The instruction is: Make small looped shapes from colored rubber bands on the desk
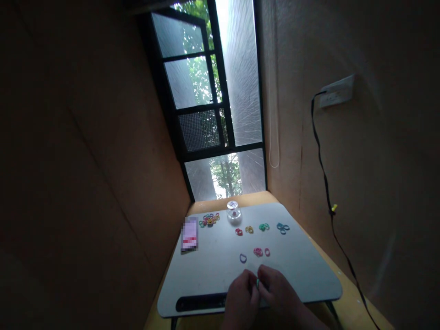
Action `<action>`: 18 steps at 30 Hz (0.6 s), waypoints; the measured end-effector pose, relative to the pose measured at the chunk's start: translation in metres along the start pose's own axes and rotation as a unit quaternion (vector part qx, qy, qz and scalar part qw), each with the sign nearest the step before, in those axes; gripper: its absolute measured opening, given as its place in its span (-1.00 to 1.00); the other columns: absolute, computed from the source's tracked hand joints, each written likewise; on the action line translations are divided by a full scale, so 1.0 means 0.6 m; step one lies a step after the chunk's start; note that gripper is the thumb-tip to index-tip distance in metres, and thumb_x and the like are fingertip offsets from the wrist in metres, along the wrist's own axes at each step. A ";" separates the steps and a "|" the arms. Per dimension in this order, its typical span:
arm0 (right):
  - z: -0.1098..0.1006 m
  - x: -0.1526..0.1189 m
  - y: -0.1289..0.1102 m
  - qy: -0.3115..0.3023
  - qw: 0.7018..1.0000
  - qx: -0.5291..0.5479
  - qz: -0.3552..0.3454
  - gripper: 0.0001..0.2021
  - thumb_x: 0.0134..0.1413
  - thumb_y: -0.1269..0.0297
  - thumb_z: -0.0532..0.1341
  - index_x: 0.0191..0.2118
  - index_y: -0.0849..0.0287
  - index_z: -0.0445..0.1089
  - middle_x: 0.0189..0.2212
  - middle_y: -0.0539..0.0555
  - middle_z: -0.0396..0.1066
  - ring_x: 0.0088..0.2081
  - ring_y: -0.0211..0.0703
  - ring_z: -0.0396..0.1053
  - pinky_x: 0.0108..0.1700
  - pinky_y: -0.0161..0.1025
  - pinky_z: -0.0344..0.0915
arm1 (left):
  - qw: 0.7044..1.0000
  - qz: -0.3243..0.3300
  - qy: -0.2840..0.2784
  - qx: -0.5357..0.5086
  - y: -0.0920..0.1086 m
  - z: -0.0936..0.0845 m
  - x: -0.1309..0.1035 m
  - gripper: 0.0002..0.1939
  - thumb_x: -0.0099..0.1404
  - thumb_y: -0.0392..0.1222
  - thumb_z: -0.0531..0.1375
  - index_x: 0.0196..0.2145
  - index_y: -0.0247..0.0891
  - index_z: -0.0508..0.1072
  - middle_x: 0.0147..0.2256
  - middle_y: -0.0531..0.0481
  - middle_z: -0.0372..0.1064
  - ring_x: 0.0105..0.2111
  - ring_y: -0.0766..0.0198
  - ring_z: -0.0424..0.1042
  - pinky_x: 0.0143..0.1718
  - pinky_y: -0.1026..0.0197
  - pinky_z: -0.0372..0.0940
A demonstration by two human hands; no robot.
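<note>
Over the near edge of the white table, my left hand [242,293] and my right hand [275,286] meet with fingertips pinched together. Between them shows a bit of a small green hair tie [257,283], mostly hidden by the fingers. Just beyond my hands lie a purple hair tie [243,258] and a cluster of pink hair ties [258,251]. Farther back runs a row of small groups: red hair ties [239,232], yellow hair ties [249,229], green hair ties [264,227] and blue hair ties [283,228]. A mixed pile of hair ties [209,220] sits at the back left.
A clear round container [234,213] stands at the back of the white folding table [199,270]. On its left side lies a blurred purple packet [189,233]. A dark slot [201,302] runs along the front edge. A black cord [319,156] hangs down the right wall.
</note>
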State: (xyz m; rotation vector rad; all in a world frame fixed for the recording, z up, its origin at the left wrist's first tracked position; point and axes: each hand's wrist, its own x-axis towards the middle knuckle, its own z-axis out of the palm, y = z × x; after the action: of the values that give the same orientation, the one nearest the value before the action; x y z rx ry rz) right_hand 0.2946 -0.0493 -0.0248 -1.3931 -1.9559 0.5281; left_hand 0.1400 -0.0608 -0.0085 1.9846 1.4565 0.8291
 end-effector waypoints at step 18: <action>-0.007 0.001 -0.003 -0.007 1.000 0.010 0.005 -0.92 0.01 0.37 0.10 -0.46 0.14 0.18 -0.51 -0.04 0.30 -0.45 -0.25 0.20 -0.39 -0.29 0.01 | 1.000 0.006 -0.002 0.000 -0.002 0.003 0.000 -0.92 0.24 -0.34 0.06 -0.35 -0.22 0.33 -0.41 0.06 0.36 -0.40 0.29 0.32 -0.35 0.27 0.09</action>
State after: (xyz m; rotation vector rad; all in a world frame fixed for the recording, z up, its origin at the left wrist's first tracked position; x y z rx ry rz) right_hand 0.2964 -0.0497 -0.0205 -1.3919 -1.9503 0.5614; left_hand 0.1406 -0.0605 -0.0105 1.9949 1.4432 0.8290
